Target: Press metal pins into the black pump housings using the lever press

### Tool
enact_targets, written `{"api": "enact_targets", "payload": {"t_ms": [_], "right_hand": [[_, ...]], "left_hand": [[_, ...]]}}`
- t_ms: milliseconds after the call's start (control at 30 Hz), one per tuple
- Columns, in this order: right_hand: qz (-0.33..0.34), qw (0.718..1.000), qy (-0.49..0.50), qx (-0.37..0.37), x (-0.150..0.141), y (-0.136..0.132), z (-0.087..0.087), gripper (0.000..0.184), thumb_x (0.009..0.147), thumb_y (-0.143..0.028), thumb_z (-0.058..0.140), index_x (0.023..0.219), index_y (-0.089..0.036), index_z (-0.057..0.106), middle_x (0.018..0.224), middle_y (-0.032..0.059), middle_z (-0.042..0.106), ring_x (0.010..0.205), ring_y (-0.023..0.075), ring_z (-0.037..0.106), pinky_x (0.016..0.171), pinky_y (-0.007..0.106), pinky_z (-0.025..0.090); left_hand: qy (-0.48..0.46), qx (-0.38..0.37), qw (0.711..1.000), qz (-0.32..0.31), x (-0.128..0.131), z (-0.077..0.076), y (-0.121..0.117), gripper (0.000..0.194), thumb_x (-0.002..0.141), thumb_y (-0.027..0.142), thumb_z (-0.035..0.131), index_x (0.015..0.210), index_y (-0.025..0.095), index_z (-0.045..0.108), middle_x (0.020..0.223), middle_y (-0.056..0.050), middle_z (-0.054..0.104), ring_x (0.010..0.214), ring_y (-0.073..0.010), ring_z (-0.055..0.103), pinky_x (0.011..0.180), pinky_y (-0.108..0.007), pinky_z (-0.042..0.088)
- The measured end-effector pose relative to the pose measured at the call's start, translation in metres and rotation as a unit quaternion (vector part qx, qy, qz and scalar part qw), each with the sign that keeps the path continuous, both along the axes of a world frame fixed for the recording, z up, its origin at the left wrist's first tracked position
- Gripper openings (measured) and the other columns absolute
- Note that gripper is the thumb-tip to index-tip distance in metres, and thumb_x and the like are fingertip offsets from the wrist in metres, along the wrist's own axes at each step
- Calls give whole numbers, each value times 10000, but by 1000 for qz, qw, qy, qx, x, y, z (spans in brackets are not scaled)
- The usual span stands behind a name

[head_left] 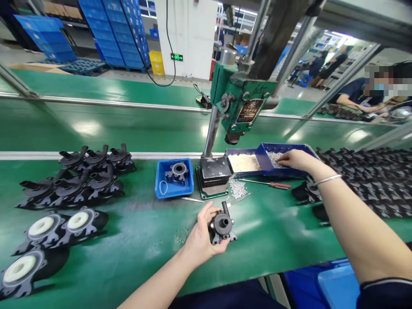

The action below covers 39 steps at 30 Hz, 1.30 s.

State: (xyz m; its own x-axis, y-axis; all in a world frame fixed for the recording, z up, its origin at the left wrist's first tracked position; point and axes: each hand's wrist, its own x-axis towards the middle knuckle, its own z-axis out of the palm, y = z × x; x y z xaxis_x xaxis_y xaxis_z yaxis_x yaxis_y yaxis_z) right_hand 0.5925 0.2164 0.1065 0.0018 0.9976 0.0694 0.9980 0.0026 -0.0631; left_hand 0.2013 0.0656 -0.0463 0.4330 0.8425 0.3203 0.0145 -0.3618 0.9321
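Over the bench (144, 244), the left hand (200, 235) clamps a black housing (222, 227), spout (225, 208) pointing far; the right hand's grip (298, 160) I can't tell.

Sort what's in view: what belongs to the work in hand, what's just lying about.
Work in hand:
- black pump-like housing, held in the left grip
- blue bin with small metal pieces, right grip at them

Apparently lying about:
- red-handled screwdriver
- thin silver tool
- yellow crates behind
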Motion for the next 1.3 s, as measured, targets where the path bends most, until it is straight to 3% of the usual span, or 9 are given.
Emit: {"api": "enact_targets", "payload": {"t_ms": [133,333,467,733,933,1033,1133,1233,1300], "right_hand": [[-29,998,34,-44,13,6,-19,78,715,-260,724,674,-199,749,691,29,752,669,212,697,619,268,485],[-68,996,65,8,20,-1,-30,268,817,-393,625,855,-181,786,889,87,779,819,265,720,700,310,507],[-69,994,78,28,22,-3,-29,302,850,-373,568,870,-164,785,950,110,772,859,274,710,718,320,494],[-58,991,115,21,16,-2,-25,361,916,-335,484,715,-160,728,719,65,738,635,183,657,608,265,459],[-69,983,122,121,-11,-22,-2,311,927,-372,558,771,-157,720,756,78,717,722,199,649,678,279,456],[11,974,173,142,-50,-50,8,269,925,-394,621,788,-181,712,735,42,699,683,173,635,660,266,463],[192,950,222,110,-100,-83,5,252,976,-341,586,811,-189,701,757,31,692,711,160,645,684,266,496],[320,920,211,75,-143,-111,-6,218,1020,-263,519,947,-168,701,863,58,697,800,161,653,723,275,525],[354,915,184,65,-163,-123,-12,232,1028,-253,502,950,-151,696,847,61,679,768,158,636,687,272,519]], "left_hand": [[5,-3,1000,2,-1,-1,0,1031,748,116,723,1512,265,47,1341,-155,489,1205,-280,605,1049,-529,483],[13,-17,1000,2,-2,0,0,1007,750,120,718,1507,258,68,1352,-170,494,1218,-290,603,1055,-553,480],[20,-19,1000,7,-2,0,-1,983,757,129,701,1505,262,79,1355,-169,503,1230,-290,600,1060,-554,482],[37,-25,999,17,-4,-1,-2,936,786,155,683,1510,263,98,1372,-172,505,1246,-292,598,1065,-546,482],[44,-19,999,16,-5,-5,-2,930,795,183,690,1509,263,98,1370,-176,500,1239,-297,593,1063,-570,474],[48,-23,999,10,-5,-5,-1,936,799,174,693,1509,269,90,1379,-178,492,1255,-298,580,1073,-577,464],[38,-17,999,-5,-7,0,0,956,790,248,744,1509,264,116,1420,-188,461,1318,-322,528,1114,-602,414],[30,47,998,35,-11,17,3,860,797,385,764,1486,242,270,1490,-194,388,1406,-364,413,1149,-625,354],[41,108,989,93,-11,35,6,656,848,357,731,1411,250,411,1434,-163,462,1355,-331,470,1113,-577,418]]}}
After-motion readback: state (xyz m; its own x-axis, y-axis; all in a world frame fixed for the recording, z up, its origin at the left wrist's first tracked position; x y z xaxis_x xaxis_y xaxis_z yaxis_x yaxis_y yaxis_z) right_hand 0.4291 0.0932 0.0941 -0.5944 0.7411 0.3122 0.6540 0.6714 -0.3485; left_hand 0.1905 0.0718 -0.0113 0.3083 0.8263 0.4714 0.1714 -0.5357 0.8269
